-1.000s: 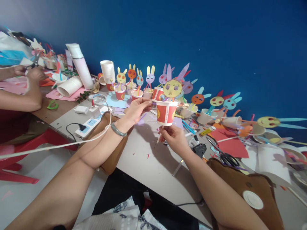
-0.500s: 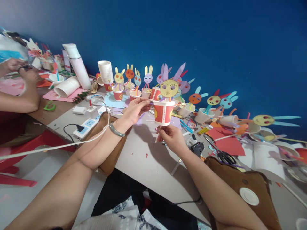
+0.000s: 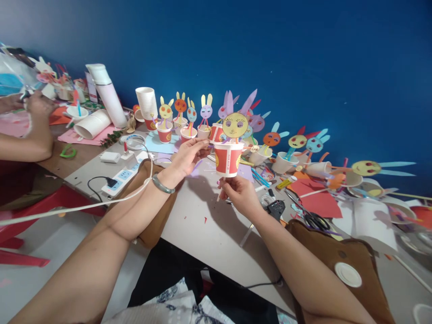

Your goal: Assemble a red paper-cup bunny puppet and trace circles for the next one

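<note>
In front of me is a paper cup puppet: a red and white paper cup (image 3: pixel 227 160) with a yellow rabbit face (image 3: pixel 235 125) standing above its rim, topped by long purple ears. My right hand (image 3: pixel 241 194) is closed just under the cup's base, gripping a thin pale stick (image 3: pixel 218 194) that pokes out below. At the cup's left rim, my left hand (image 3: pixel 191 155) pinches what looks like a purple paper strip (image 3: pixel 211 145); the fingertips partly cover it. The cup is upright, above the table.
Several similar rabbit cups (image 3: pixel 164 131) line the wall, beside stacked paper cups (image 3: pixel 146 103). Scissors (image 3: pixel 315 219), a black glue gun (image 3: pixel 276 209) and red paper (image 3: pixel 319 198) lie right. A power strip (image 3: pixel 123 177) and white cable (image 3: pixel 111 198) lie left, near another person's hand (image 3: pixel 40 105).
The view has shifted slightly, so the table's things sit a little further left. Both my hands keep their hold on the cup puppet. The other person's hands have moved a little.
</note>
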Tool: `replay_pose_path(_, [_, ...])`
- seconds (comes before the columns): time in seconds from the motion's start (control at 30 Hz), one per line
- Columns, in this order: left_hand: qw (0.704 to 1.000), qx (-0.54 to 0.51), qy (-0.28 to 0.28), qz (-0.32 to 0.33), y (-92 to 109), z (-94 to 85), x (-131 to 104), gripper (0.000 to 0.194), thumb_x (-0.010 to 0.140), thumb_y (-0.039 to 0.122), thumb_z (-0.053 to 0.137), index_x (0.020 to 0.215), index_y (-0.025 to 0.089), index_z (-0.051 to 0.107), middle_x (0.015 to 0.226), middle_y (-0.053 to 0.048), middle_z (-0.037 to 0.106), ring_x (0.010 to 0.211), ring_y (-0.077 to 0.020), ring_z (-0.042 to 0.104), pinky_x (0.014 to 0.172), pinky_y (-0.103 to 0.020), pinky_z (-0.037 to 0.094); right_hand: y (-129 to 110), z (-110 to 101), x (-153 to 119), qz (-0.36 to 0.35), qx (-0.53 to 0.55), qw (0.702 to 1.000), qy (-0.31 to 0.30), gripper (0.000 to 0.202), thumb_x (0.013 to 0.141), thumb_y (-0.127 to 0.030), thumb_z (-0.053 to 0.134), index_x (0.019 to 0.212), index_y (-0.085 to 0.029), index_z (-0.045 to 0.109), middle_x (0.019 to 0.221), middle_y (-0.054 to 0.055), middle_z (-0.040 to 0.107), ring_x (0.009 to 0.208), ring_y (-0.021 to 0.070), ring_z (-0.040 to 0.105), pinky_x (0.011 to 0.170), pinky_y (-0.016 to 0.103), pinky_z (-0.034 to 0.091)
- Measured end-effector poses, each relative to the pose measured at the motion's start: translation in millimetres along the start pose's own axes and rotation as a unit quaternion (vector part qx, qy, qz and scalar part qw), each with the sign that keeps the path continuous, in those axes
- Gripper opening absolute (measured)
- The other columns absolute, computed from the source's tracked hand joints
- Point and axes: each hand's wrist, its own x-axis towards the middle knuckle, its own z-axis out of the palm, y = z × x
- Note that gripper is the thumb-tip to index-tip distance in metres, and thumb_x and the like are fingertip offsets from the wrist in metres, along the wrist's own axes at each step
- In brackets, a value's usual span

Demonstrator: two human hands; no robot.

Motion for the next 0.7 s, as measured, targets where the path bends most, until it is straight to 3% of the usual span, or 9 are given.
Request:
replay_pose_path(0.3, [1.0,0.012,-0.005,0.013,3.1,1.7,-3.3,0.015,0.074,0.002,0.077,0.075,0.014,0.069,0.064,0.002,0.068,0.06,-0.0065,0.063,0.072,-0.023,0.052,-1.9,0.6,-1.0,-0.005,-0.006,1.0,-0.006,0.026,0.084,-0.046,0.064,0.082,-0.02,0.061,0.054,0.001,0.066,0.049,0.0157,0.063,0.054,0.028,0.051])
replay_pose_path(0.47, [1.0,-0.009,-0.016,0.008,0.5,0.2,-0.8,0.002,0.084,0.014,0.073,0.082,0.013,0.074,0.069,0.0,0.071,0.063,-0.0085,0.067,0.072,-0.024,0.054,-2.2,1.0,-0.7,-0.006,0.007,1.0,0.002,0.028,0.083,-0.047,0.067,0.083,-0.02,0.062,0.054,0.0,0.065,0.049,0.0158,0.064,0.055,0.028,0.053])
replay_pose_path(0.53, [1.0,-0.014,-0.026,0.004,-0.5,-0.9,0.7,0.01,0.087,0.02,0.071,0.081,0.013,0.075,0.071,-0.002,0.072,0.065,-0.0095,0.068,0.071,-0.024,0.054,-1.3,1.1,-0.3,-0.006,0.006,1.0,0.002,0.031,0.083,-0.05,0.068,0.083,-0.02,0.062,0.054,0.0,0.066,0.049,0.0162,0.064,0.055,0.029,0.054])
replay_pose_path(0.7, [1.0,0.004,0.003,0.0,-1.3,-1.3,2.0,0.007,0.078,0.014,0.077,0.074,0.013,0.071,0.068,0.0,0.07,0.061,-0.008,0.065,0.068,-0.023,0.051,0.8,0.6,0.2,-0.005,0.005,1.0,0.003,0.036,0.083,-0.056,0.069,0.082,-0.02,0.062,0.054,0.001,0.066,0.049,0.0168,0.065,0.055,0.03,0.055])
